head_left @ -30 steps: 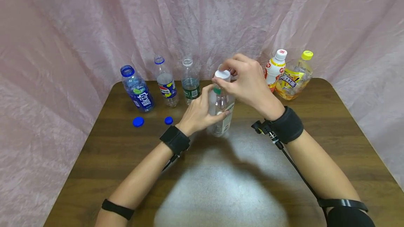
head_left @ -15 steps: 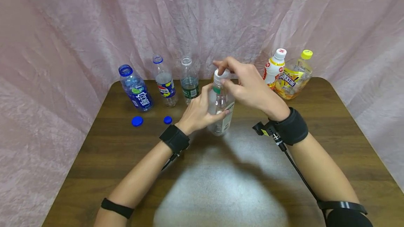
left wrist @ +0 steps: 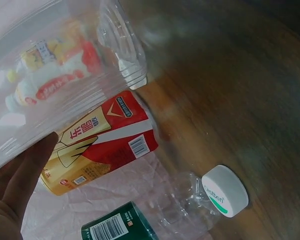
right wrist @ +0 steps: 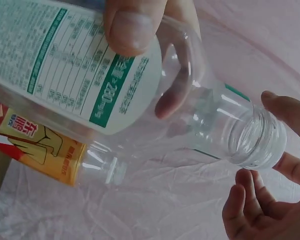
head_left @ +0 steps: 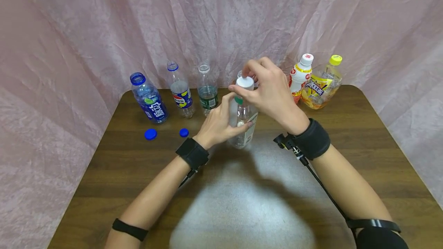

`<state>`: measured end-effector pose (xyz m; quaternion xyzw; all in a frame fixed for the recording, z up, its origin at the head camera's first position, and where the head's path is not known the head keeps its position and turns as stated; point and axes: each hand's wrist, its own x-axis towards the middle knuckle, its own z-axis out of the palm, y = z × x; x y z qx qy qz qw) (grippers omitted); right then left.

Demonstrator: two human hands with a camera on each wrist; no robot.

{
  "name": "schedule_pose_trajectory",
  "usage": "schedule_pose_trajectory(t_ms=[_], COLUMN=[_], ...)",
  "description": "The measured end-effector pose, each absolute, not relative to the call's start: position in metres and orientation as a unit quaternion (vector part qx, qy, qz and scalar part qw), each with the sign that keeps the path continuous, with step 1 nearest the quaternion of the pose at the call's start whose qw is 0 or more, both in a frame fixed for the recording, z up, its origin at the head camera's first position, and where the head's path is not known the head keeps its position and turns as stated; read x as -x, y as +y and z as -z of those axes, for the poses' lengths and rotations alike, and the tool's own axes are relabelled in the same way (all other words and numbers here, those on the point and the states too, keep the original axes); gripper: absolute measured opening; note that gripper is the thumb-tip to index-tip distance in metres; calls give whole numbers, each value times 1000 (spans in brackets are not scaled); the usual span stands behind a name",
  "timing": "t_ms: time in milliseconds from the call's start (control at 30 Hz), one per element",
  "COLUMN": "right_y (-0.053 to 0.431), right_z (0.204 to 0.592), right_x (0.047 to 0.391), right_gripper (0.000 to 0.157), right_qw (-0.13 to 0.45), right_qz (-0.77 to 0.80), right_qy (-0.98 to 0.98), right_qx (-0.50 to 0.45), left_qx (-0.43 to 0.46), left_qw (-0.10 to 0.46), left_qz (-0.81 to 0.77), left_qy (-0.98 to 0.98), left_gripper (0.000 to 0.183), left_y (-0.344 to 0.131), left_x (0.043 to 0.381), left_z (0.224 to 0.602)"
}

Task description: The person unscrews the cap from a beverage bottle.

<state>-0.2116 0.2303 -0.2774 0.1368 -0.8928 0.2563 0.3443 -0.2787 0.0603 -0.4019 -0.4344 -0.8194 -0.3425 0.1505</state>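
In the head view a clear bottle (head_left: 238,126) with a pale label stands upright on the table. My left hand (head_left: 219,122) grips its body, thumb on the near side. Above it, my right hand (head_left: 271,91) pinches the white cap (head_left: 245,83) at the bottle's mouth between thumb and fingers. The right wrist view shows the thumb and fingers around the cap (right wrist: 277,145), above a threaded neck. Behind the held bottle is a red and gold bottle (left wrist: 105,142), mostly hidden from the head camera.
Three uncapped bottles stand left: blue (head_left: 150,101), Pepsi-labelled (head_left: 181,93), green-labelled (head_left: 209,91). Two blue caps (head_left: 150,134) (head_left: 184,132) lie before them; a white cap (left wrist: 224,192) lies by the green-labelled one. Right stand a white-capped bottle (head_left: 300,76) and a yellow-capped bottle (head_left: 322,87).
My right hand rolled its fingers and wrist around the white cap half a second ago, then swung back to a grip like the earliest one. The left hand and bottle stayed put.
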Motion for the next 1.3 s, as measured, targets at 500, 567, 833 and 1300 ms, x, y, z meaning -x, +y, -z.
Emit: schedule_pose_trajectory(t_ms=[500,567,833,1300], right_y=[239,239,236,234], right_z=[271,271,274,279], right_x=[206,207,210,208], right_gripper=[15,23,40,22], right_qw=[265,254,316,321], right_qz=[-318,-329,-324,-305], right_qy=[-883,-881,-871,-881], right_qx=[-220,-228,-193,-166], left_qx=[436,432,421,440], left_qw=[150,149,150,153], left_qz=[350,350,352,352], left_qy=[-815,-818,-822,-812], left_gripper=[96,97,96,96], left_y=[60,59,58,59], left_x=[279,279,279,278], left_z=[404,403,404,405])
